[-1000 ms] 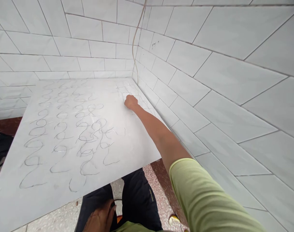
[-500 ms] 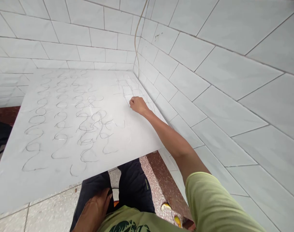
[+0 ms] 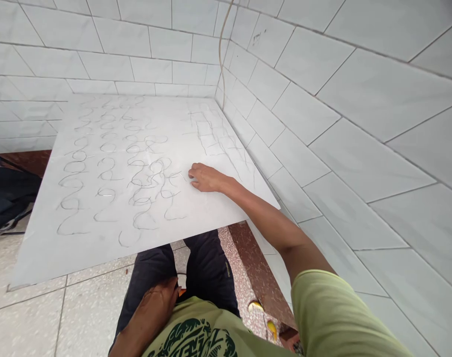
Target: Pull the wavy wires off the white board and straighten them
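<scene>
A large white slab lies flat in the tiled corner, covered with rows of pencilled loops and a sketched grid along its right side. My right hand rests on the slab just right of the loops. Its fingers are curled together in a pinch, and what they hold is hidden. My left hand lies flat on my dark-trousered thigh, fingers spread and empty, with a small orange thing at its fingertips.
White tiled walls close in at the back and right. A thin cable hangs down in the corner. A black bag sits at the left. Speckled floor shows below the slab, with small yellow objects near the wall.
My right hand has slid back along the slab toward me and leftward, from beside the grid to just right of the loops. The view has tilted down, and my left hand has stayed on my thigh.
</scene>
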`<state>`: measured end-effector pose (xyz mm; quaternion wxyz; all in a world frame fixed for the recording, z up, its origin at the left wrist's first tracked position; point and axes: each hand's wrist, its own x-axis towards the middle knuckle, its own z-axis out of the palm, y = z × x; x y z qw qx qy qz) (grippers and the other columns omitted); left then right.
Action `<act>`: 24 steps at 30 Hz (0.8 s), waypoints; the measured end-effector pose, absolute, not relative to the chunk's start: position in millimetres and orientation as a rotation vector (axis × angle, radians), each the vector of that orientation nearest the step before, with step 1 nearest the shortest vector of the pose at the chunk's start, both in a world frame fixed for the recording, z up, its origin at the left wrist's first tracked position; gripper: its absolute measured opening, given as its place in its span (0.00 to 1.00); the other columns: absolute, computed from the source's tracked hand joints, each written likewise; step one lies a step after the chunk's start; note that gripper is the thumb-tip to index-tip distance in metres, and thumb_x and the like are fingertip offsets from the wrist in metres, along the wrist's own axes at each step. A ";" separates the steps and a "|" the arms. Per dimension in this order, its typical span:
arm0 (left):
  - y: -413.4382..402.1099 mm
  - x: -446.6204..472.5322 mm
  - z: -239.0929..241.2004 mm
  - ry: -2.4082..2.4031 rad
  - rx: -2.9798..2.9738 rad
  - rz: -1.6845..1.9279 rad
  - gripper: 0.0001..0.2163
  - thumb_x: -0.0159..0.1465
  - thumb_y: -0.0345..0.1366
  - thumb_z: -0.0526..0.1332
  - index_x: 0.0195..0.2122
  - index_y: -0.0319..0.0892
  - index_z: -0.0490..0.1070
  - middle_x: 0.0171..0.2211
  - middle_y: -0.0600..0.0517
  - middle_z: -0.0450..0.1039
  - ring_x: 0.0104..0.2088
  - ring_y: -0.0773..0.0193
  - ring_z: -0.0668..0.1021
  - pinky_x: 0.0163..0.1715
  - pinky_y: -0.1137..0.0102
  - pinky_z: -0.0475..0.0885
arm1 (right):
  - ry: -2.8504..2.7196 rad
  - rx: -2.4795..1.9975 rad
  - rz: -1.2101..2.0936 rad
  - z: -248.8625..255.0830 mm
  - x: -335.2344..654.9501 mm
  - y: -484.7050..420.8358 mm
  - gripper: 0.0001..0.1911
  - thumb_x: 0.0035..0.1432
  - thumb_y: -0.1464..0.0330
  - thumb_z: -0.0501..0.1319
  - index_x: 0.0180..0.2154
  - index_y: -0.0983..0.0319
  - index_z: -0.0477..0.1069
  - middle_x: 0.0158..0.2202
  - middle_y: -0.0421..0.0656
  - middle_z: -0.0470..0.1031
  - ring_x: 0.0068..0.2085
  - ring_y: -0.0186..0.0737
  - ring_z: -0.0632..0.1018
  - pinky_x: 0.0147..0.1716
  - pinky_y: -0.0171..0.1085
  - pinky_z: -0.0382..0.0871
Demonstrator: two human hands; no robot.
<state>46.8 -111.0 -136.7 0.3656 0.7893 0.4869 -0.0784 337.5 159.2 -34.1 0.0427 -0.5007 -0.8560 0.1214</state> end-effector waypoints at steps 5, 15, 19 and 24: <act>-114.6 37.8 -150.5 1.285 2.012 -0.174 0.20 0.76 0.39 0.49 0.62 0.41 0.73 0.55 0.38 0.80 0.53 0.46 0.82 0.56 0.55 0.74 | -2.751 -1.468 0.147 -44.0 337.5 143.1 0.07 0.71 0.72 0.56 0.43 0.64 0.73 0.47 0.52 0.72 0.46 0.48 0.72 0.42 0.42 0.68; -108.1 49.0 -137.1 1.244 2.059 -0.141 0.18 0.77 0.39 0.48 0.57 0.41 0.75 0.48 0.39 0.82 0.49 0.48 0.83 0.51 0.56 0.74 | -2.678 -1.422 -0.002 -58.9 342.5 118.2 0.10 0.73 0.74 0.52 0.42 0.65 0.72 0.46 0.52 0.73 0.47 0.48 0.71 0.47 0.44 0.68; -111.7 50.1 -136.5 1.234 2.046 -0.147 0.18 0.77 0.39 0.49 0.57 0.41 0.75 0.50 0.39 0.81 0.50 0.50 0.83 0.53 0.58 0.73 | -2.611 -1.418 0.032 -62.6 345.9 106.2 0.15 0.75 0.74 0.48 0.41 0.65 0.72 0.44 0.51 0.73 0.46 0.46 0.71 0.48 0.43 0.69; -119.0 48.0 -148.0 1.246 2.040 -0.153 0.19 0.77 0.41 0.49 0.59 0.44 0.74 0.53 0.41 0.80 0.51 0.51 0.82 0.54 0.58 0.73 | -2.579 -1.450 0.010 -68.7 347.3 92.6 0.13 0.72 0.77 0.50 0.41 0.65 0.72 0.44 0.53 0.73 0.46 0.49 0.71 0.49 0.46 0.69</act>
